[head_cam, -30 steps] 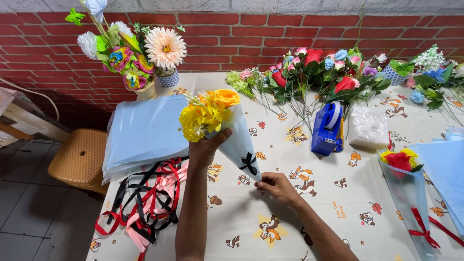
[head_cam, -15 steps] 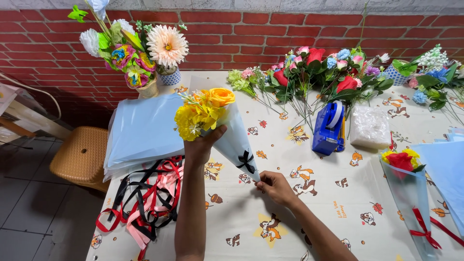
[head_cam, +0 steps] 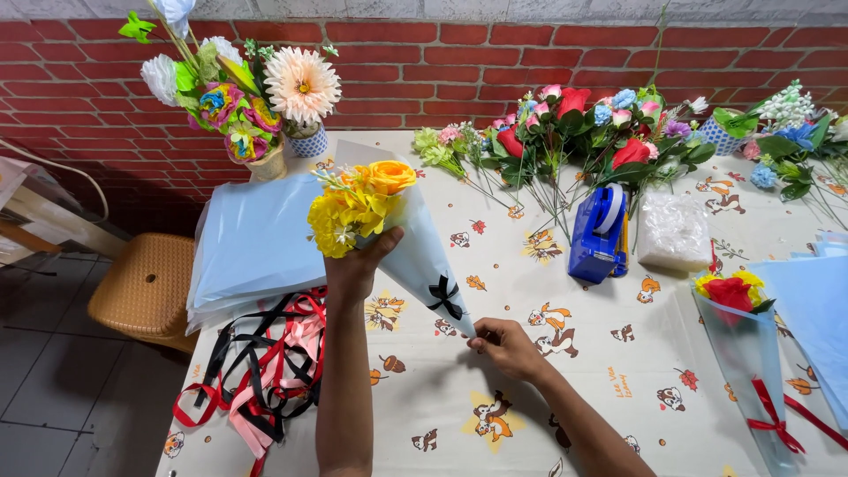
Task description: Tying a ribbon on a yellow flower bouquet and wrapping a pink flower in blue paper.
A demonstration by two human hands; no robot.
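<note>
Bouquet [head_cam: 389, 221], a glossy paper cone, gripped by left hand [head_cam: 358, 269]; right hand [head_cam: 508, 346] seemingly pinches its tip.

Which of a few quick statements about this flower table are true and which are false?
1. The left hand holds the yellow bouquet near its blooms. True.
2. The bow on that bouquet's wrap is red. False: it is black.
3. The right hand pinches the wrap's pointed bottom tip. True.
4. The blue tape dispenser stands on the wicker stool. False: it stands on the table, right of the bouquet.
5. A pile of red, pink and black ribbons lies left of the left arm. True.
</note>
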